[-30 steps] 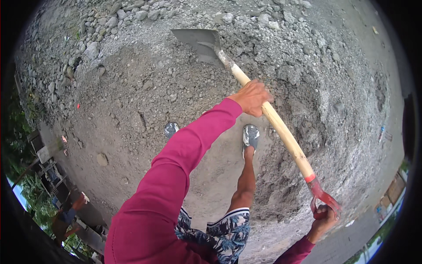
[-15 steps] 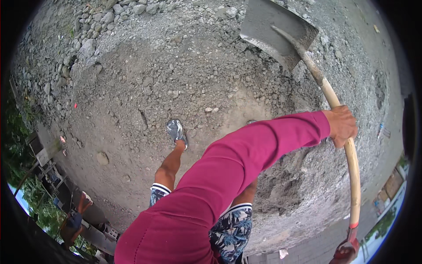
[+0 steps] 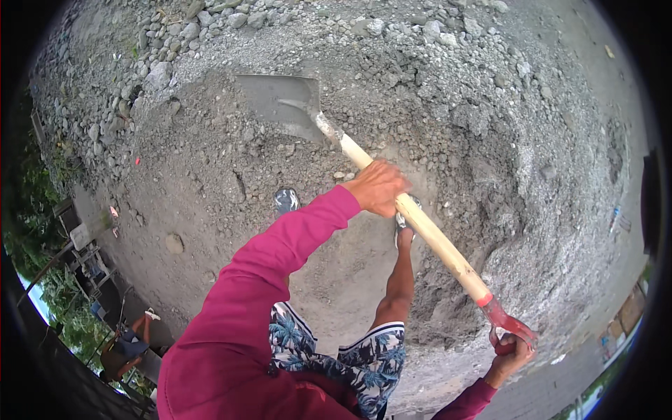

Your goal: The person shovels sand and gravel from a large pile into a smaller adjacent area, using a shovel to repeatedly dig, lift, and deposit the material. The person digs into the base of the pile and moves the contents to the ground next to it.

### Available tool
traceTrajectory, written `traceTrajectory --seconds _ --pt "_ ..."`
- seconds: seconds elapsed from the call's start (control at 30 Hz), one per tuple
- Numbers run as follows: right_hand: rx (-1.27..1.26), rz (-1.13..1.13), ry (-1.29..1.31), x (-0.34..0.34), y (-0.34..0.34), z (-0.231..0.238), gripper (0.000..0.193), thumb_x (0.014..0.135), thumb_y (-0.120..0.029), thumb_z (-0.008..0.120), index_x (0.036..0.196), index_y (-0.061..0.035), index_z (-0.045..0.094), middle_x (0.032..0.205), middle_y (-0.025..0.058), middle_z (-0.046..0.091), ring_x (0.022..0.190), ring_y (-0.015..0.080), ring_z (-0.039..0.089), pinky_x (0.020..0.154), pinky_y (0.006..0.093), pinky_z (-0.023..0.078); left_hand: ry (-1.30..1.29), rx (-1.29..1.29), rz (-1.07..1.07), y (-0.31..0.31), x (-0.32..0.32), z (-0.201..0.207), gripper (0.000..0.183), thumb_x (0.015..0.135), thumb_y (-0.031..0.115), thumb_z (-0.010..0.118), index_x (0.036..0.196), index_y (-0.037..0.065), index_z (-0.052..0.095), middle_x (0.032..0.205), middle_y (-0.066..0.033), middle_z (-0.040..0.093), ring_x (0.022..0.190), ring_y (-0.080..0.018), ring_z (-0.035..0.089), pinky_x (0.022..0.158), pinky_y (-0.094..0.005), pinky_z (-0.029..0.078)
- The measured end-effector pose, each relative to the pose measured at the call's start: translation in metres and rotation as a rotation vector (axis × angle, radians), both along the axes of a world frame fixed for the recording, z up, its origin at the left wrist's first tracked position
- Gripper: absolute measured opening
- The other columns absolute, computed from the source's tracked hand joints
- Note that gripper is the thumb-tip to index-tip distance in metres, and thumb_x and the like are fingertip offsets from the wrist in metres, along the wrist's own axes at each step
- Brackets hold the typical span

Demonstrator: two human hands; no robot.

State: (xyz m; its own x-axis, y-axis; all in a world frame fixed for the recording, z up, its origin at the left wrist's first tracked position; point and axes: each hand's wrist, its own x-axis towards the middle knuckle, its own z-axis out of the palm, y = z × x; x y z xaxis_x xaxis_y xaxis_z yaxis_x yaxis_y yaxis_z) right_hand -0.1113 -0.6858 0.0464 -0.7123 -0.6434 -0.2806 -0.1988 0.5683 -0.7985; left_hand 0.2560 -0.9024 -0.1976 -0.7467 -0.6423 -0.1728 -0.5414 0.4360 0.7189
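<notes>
A shovel (image 3: 441, 243) with a pale wooden shaft lies slantwise across my front, its flat grey metal blade (image 3: 273, 101) at the far left end. The blade is low over or against the gravelly ground, and I see no heaped load on it. Around the middle of the shaft my left hand (image 3: 380, 187) is closed, in a magenta sleeve. At the near right, my right hand (image 3: 513, 360) grips the red handle (image 3: 509, 327) at the shovel's end. Its fingers are partly hidden by that handle.
Loose grey gravel (image 3: 462, 133) spreads ahead and to the right, with a dug edge beside my right foot (image 3: 406, 220). Larger stones (image 3: 159, 75) lie at the far left. Another person (image 3: 129, 343) is at the lower left, near a fence-like structure and greenery.
The shovel's blade has swung from the far right over to the left. My left hand has moved left with the shaft, and my right hand has moved left and farther into view.
</notes>
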Motion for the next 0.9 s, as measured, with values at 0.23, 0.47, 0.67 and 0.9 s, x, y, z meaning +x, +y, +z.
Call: traceTrajectory --seconds 0.23,0.47,0.67,0.9 --pt "-0.139 -0.258 0.158 0.007 0.004 0.187 0.022 0.082 -0.023 0.052 0.071 -0.0046 0.053 0.054 -0.0018 0.042 0.046 0.0092 0.044 0.043 0.0224 0.037 0.398 -0.218 -0.253 -0.074 -0.173 0.147 0.017 0.053 0.02 0.065 0.068 0.014 0.066 0.06 -0.0035 0.059 0.066 -0.0221 0.061 0.063 -0.0375 0.042" --pt "0.141 0.082 0.237 0.037 -0.071 -0.005 0.025 0.083 -0.022 0.052 0.064 -0.0069 0.051 0.053 -0.0006 0.044 0.043 0.0102 0.042 0.041 0.0243 0.035 0.252 -0.001 -0.098 -0.102 -0.065 -0.039 0.019 0.059 0.022 0.066 0.076 0.014 0.065 0.069 -0.0033 0.058 0.066 -0.0204 0.055 0.061 -0.038 0.042" --pt "0.023 -0.056 -0.071 0.06 -0.038 -0.029 0.016 0.079 -0.016 0.061 0.079 -0.0021 0.055 0.051 0.0017 0.047 0.046 0.0116 0.048 0.047 0.0245 0.038 0.126 -0.034 0.077 -0.015 0.025 -0.06 0.031 0.06 0.027 0.067 0.087 0.012 0.063 0.084 -0.0079 0.058 0.087 -0.0272 0.055 0.077 -0.0421 0.041" --pt "-0.15 -0.112 0.027 0.046 0.005 0.097 0.023 0.079 -0.02 0.056 0.089 0.0013 0.059 0.057 0.0001 0.043 0.046 0.01 0.043 0.041 0.0234 0.04 0.284 -0.159 -0.098 -0.037 -0.067 0.067 0.024 0.052 0.022 0.069 0.074 0.014 0.065 0.071 -0.002 0.06 0.073 -0.0215 0.059 0.065 -0.0379 0.042"
